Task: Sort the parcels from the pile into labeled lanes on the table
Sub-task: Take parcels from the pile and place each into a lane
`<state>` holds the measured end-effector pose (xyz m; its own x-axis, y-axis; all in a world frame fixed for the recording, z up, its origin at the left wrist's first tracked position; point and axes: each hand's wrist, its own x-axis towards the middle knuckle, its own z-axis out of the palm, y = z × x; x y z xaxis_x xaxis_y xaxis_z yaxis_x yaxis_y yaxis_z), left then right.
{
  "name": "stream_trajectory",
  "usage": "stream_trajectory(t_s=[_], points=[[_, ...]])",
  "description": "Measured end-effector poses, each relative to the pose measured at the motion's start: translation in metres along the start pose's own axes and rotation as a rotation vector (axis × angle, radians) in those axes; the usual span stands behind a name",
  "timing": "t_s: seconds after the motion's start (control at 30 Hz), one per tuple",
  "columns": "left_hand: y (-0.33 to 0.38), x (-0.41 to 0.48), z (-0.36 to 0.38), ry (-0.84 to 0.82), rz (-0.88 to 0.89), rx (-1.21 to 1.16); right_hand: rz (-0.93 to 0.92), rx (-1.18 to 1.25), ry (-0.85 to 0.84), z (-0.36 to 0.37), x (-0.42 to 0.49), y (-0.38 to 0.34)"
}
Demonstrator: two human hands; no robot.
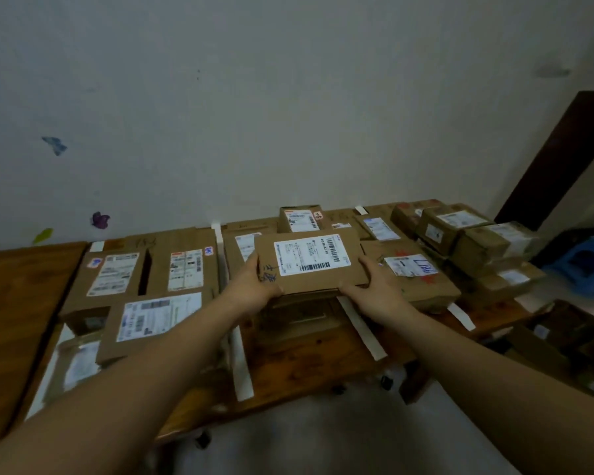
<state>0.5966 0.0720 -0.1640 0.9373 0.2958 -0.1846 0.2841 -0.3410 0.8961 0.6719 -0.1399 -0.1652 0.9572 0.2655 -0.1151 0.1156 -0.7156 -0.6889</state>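
So we're holding the parcel (309, 262) up with both hands over the middle lane (288, 354), off the table (14, 286). Our left hand (254, 284) is gripping its near-left corner, thumb on top, and our right hand (379, 286) is clamping the near-right corner the same way.

Since we're only pinching the near edge, the far edge is hanging free toward 12 o'clock. We're guessing it could dip and knock the small box (300, 219) standing there. Something boxy is sitting in the shadow right under the parcel, too dark to tell what. If we're setting it down on that, it might be ending up skewed.

The tape (360, 327) at 4 o'clock is running close by, and the red-marked box (412, 272) at 3 o'clock is crowding it, so drifting right means we're straddling two lanes. We're also not managing to read any lane label from here, so picking the wrong lane is the real worry
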Motion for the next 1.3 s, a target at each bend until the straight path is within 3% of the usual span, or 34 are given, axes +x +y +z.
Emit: stream_trajectory(t_s=[0.4, 0.63, 0.93, 1.07, 1.3], points=[[0.047, 0.019, 0.107, -0.075, 0.089, 0.17, 0.075, -0.016, 0.046, -0.074, 0.013, 0.091], [0.079, 0.072, 0.17, -0.028, 0.109, 0.236, 0.052, -0.017, 0.009, -0.119, 0.08, 0.141], [0.073, 0.139, 0.272, 0.003, -0.132, 0.298, 0.013, -0.091, -0.193, -0.145, 0.182, 0.23], [0.068, 0.137, 0.288, 0.017, -0.133, 0.322, 0.007, -0.136, -0.297, -0.143, 0.192, 0.253], [0.082, 0.139, 0.264, 0.099, -0.167, 0.399, -0.209, -0.268, -0.259, -0.148, 0.205, 0.217]])
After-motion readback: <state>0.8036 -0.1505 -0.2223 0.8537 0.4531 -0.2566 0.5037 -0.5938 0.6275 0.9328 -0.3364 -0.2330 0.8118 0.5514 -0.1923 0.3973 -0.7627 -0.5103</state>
